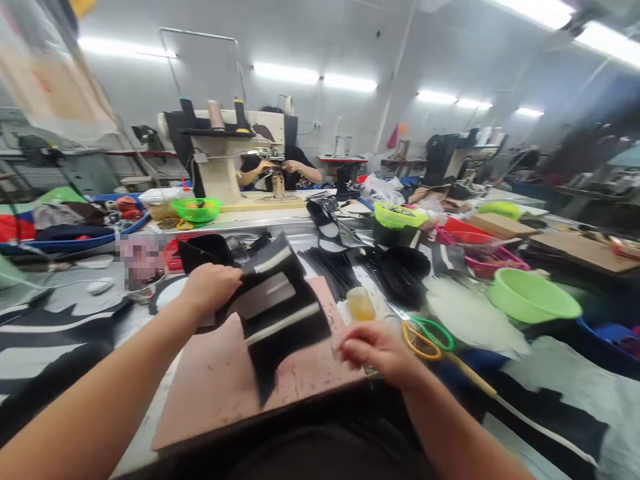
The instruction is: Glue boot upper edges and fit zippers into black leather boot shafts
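Note:
My left hand [213, 290] is closed on the edge of a black boot-upper piece [285, 337] with pale strips and a grey patch. The piece is tilted up over a pink board [205, 393], its lower tip hanging towards the front edge. To the right of it, my right hand [377, 350] is curled with the fingers drawn together. Whatever lies in those fingers, if anything, I cannot make out. Just behind that hand stands a small jar of yellowish liquid [361, 305]. Scissors with green and orange handles [430, 337] lie to its right.
More black pieces with pale strips [55, 330] lie at left. Thin black strips [330, 270] lie beyond the board. A pale green bowl [533, 297] and a wooden-handled brush [470, 373] are at right. Across the table, another person's hands [293, 168] are at a sewing machine [220, 160].

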A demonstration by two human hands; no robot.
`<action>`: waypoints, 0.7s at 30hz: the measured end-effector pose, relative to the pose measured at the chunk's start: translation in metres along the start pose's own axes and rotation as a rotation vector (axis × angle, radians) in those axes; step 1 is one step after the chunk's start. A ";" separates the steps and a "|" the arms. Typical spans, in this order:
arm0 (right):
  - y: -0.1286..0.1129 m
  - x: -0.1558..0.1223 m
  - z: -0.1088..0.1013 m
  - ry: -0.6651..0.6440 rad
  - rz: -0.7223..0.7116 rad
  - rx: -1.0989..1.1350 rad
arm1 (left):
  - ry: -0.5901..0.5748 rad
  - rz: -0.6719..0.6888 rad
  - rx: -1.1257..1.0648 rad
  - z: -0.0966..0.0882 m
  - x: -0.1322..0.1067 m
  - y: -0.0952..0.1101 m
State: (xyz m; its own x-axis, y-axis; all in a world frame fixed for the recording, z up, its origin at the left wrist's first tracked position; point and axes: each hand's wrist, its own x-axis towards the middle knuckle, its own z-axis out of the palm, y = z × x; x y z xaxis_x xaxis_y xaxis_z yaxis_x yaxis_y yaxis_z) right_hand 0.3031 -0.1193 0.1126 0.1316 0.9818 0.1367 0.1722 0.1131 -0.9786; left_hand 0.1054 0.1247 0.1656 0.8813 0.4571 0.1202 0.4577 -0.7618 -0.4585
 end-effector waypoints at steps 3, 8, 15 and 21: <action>-0.009 0.027 0.041 -0.059 -0.050 0.129 | 0.145 -0.126 0.035 -0.035 0.011 0.020; -0.015 0.100 0.061 0.469 -0.219 0.624 | 0.467 -0.189 0.033 -0.076 0.020 0.075; -0.033 0.116 0.012 1.020 -0.388 0.501 | 0.654 0.103 -0.088 -0.100 0.025 0.141; -0.043 0.082 -0.066 1.225 -0.548 0.046 | 0.908 0.460 -0.200 -0.096 0.003 0.159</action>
State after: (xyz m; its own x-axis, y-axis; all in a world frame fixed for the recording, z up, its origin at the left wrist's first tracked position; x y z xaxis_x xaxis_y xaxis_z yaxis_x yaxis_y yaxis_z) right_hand 0.3709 -0.0532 0.1760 0.8438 0.0436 0.5348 0.4540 0.4733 -0.7549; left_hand 0.1924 -0.0391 0.1771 0.6948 -0.3519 0.6272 -0.0071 -0.8754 -0.4833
